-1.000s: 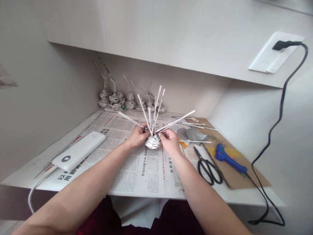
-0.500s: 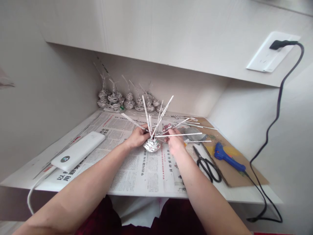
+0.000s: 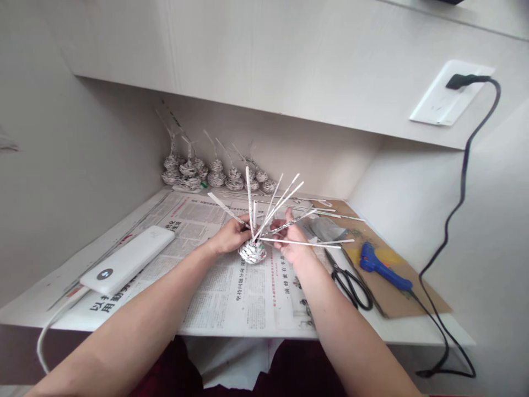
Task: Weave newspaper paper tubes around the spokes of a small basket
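Note:
A small round woven paper ball (image 3: 252,252), made of rolled newspaper, is held just above the newspaper-covered table. Several white paper sticks (image 3: 249,198) fan up and outward from its top. My left hand (image 3: 231,234) grips the ball's upper left side, fingers closed at the base of the sticks. On the right, my right hand (image 3: 291,241) is among the sticks that lean right, its thumb raised and its fingers partly behind a printed paper stick (image 3: 289,223). Whether those fingers pinch a stick is not clear.
Several woven paper gourds (image 3: 217,173) stand along the back wall. A white power bank (image 3: 128,259) with a cable lies left. Black scissors (image 3: 350,284) and a blue glue gun (image 3: 382,268) on cardboard (image 3: 417,300) lie right; a black cord (image 3: 465,165) runs to the wall socket.
My right hand's fingers have opened out and its thumb has lifted off the printed stick. The sticks at right have shifted slightly. My left hand keeps its hold on the ball.

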A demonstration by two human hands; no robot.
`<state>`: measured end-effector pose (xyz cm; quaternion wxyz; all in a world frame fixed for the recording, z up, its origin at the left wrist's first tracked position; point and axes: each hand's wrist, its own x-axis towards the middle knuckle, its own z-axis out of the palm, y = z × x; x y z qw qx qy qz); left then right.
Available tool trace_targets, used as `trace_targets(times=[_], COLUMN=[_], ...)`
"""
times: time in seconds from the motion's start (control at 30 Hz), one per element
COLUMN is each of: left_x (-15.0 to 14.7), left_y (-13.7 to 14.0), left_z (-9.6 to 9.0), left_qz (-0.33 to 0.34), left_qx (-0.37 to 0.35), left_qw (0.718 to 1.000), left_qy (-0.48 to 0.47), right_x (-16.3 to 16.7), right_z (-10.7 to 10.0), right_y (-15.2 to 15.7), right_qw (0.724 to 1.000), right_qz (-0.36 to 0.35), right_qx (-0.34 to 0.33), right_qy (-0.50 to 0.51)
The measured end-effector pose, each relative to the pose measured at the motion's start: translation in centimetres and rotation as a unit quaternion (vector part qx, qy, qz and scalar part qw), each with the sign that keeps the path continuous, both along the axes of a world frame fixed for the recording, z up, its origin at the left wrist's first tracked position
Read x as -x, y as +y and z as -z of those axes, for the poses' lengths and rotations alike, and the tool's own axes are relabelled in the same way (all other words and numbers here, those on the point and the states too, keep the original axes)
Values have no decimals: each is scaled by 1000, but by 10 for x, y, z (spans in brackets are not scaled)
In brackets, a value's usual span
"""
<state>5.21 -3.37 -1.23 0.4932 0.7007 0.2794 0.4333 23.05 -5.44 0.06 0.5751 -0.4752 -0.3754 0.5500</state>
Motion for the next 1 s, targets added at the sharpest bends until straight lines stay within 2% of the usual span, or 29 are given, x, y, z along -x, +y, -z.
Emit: trace_targets(times=[0.1,0.23,0.43,0.53,0.7,0.9,1.0], left_x=[0,1,-1,-1,2,3,2], left_y=[1,5,6,4,4,2,-1], left_z=[1,3,3,3,4,0,-4], left_qz=[-7,-39,-85,-67,-11,25,20], left_qx=[2,-20,-44,-42,-28,-16,-6], left_qw=[1000,999,995,997,999,1000,1000], left_qy=[6,9,-13,-7,-22,2,15], right_x=[-10,-15,7,15,14,12,13], right_z=[-15,-20,2,7,7,9,10], right_y=[-1,-4,-10,-12,-11,-9,-9], right_qw=[997,995,995,990,991,986,986], right_qz=[34,38,-51,-40,11,4,17], right_qx=[29,5,-27,-50,-27,-49,-56], right_qy=[56,94,-87,-122,-132,-159,-157])
